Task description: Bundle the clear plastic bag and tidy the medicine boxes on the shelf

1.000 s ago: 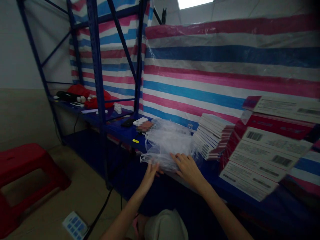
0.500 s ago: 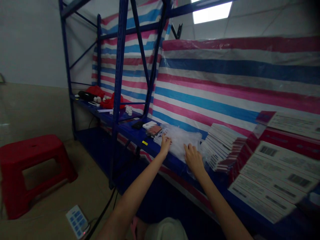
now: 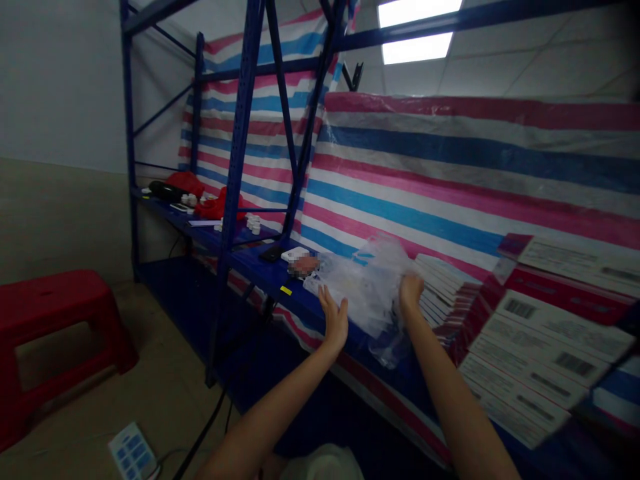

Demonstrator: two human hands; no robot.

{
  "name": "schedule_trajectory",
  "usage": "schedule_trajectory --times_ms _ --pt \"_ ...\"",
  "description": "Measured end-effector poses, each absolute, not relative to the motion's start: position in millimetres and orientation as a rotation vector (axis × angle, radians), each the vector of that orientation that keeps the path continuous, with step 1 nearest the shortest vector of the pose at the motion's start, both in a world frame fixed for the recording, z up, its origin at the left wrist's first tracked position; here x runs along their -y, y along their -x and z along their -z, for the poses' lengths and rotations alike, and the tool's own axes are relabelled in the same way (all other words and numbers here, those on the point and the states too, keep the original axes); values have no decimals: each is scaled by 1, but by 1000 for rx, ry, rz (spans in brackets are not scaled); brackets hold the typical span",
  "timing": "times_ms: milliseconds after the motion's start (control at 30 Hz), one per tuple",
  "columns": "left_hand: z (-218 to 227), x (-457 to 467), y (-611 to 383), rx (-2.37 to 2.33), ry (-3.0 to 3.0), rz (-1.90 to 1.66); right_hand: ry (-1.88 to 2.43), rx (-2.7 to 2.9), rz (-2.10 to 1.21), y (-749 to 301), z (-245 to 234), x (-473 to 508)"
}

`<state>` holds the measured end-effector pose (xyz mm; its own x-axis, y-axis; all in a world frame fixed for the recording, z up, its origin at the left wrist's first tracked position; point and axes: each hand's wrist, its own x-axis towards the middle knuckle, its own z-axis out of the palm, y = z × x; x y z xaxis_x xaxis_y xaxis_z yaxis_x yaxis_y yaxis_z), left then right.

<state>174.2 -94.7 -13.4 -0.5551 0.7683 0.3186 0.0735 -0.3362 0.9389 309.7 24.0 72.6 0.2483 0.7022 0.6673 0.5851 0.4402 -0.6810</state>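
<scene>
A loose heap of clear plastic bags (image 3: 367,287) lies on the blue shelf (image 3: 265,270) in front of me. My right hand (image 3: 411,292) is closed on the right part of the heap and holds it raised off the shelf. My left hand (image 3: 334,319) is open, fingers up and palm toward the bags, just at their left lower edge. To the right of the bags leans a stack of flat white and red boxes (image 3: 445,290). Larger red boxes with white barcode labels (image 3: 545,333) are piled further right.
A striped red, white and blue tarp (image 3: 450,180) hangs behind the shelf. Blue rack posts (image 3: 239,147) stand at left. Further left on the shelf lie a small white box (image 3: 294,254), a dark phone (image 3: 273,253) and red cloth (image 3: 210,203). A red stool (image 3: 55,333) and a small scale (image 3: 133,457) are on the floor.
My right hand has closed on the bags and lifted them up and to the right. My left hand has come off the heap and now stands open beside it.
</scene>
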Motion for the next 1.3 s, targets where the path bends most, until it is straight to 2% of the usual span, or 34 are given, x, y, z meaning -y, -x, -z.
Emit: schedule_trajectory --times_ms 133,200,267,367,533,667,833,1067,1300 --pt "8 84 -168 -1461 -1390 -1817 1364 1594 382 -292 -106 -14" --pt "9 84 -166 -1571 -1464 -1827 1430 1945 634 -280 -104 -7" --pt "14 88 -165 -1664 -1529 -1847 1436 2334 709 -270 -92 -3" --pt "22 96 -163 -1793 -1708 -1830 1375 2693 640 -261 -63 -1" --pt "13 93 -154 -1791 -2446 -1550 1405 2834 455 -266 -29 -1" --pt "4 73 -143 -1869 -2651 -1342 1398 2889 204 -287 -31 -4" --pt "24 60 -131 -1889 -2621 -1047 1277 2922 -46 -309 -54 -11" --pt "30 61 -125 -1874 -2484 -985 1161 2718 185 -263 -72 -41" --pt "37 59 -128 -1890 -2341 -1085 1388 2258 277 -255 -30 -51"
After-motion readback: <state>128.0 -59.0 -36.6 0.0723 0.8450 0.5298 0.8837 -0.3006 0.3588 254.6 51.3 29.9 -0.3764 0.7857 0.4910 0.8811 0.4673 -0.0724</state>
